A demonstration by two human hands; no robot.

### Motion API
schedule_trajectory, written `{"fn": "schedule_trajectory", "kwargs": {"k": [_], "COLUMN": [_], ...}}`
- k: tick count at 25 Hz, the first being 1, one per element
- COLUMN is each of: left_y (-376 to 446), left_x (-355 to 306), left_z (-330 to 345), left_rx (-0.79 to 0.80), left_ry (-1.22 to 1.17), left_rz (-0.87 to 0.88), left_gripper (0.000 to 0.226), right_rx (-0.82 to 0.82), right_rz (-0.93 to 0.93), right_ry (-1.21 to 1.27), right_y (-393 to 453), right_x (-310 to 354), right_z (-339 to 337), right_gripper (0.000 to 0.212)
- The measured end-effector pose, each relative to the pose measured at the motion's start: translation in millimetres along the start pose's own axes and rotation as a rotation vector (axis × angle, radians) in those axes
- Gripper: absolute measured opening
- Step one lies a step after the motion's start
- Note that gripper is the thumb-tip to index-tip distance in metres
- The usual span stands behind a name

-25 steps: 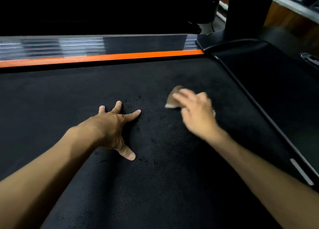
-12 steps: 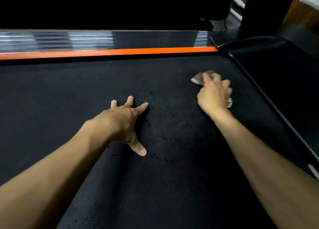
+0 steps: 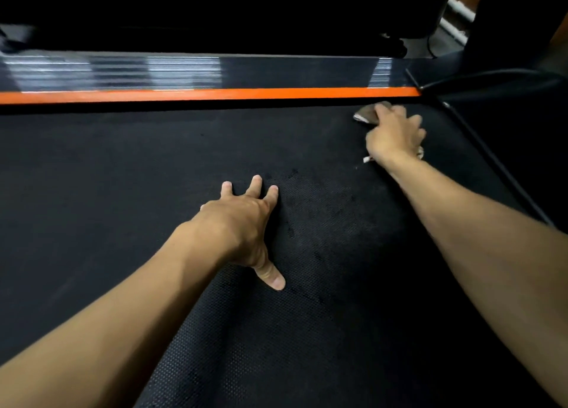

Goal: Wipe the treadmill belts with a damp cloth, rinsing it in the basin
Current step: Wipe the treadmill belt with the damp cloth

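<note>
The left hand (image 3: 242, 223) rests spread-fingered on the treadmill belt (image 3: 107, 177), holding nothing. The right hand (image 3: 395, 134) presses the cloth (image 3: 365, 114) flat with straight fingers near the far right corner, close to the orange strip (image 3: 199, 95). Bare belt stretches leftward.

Left hand (image 3: 242, 226) splayed flat, fingers straight; right hand (image 3: 395, 135) reaching forward.

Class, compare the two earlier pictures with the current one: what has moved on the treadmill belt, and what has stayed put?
The right hand pushed the cloth away across the belt, up to the orange strip near its right end. The left hand stayed braced, fingers spread, on the belt.
</note>
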State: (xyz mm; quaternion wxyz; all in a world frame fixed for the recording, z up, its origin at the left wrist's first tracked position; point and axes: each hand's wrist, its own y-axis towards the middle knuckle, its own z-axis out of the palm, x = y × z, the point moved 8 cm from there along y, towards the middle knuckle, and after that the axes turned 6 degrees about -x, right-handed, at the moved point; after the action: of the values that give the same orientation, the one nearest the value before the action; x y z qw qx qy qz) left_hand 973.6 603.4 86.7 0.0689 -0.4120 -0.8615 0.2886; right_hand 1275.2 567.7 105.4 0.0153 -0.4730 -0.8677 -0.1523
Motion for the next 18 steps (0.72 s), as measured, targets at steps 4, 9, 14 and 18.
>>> {"fn": "schedule_trajectory", "kwargs": {"k": [4,9,14,18], "left_y": [0,0,-1,1], "left_x": [1,3,2,3], "left_z": [0,2,1,2], "left_rx": [-0.006,-0.015,-0.023,-0.028], "left_ry": [0.014,0.015,0.033,0.030], "left_rz": [0.005,0.015,0.008,0.007], "left_gripper": [0.151,0.151,0.151,0.152], "right_rx": [0.022,0.162,0.002,0.009], "right_rz": [-0.221,-0.845,-0.077,-0.217], "right_ry": [0.129,0.259,0.149,0.171], "right_y": [-31,-63,-3,-34], "right_x": [85,113,30,73], "right_z": [9,9,2,7], "right_gripper": [0.051,0.064,0.054,0.055]}}
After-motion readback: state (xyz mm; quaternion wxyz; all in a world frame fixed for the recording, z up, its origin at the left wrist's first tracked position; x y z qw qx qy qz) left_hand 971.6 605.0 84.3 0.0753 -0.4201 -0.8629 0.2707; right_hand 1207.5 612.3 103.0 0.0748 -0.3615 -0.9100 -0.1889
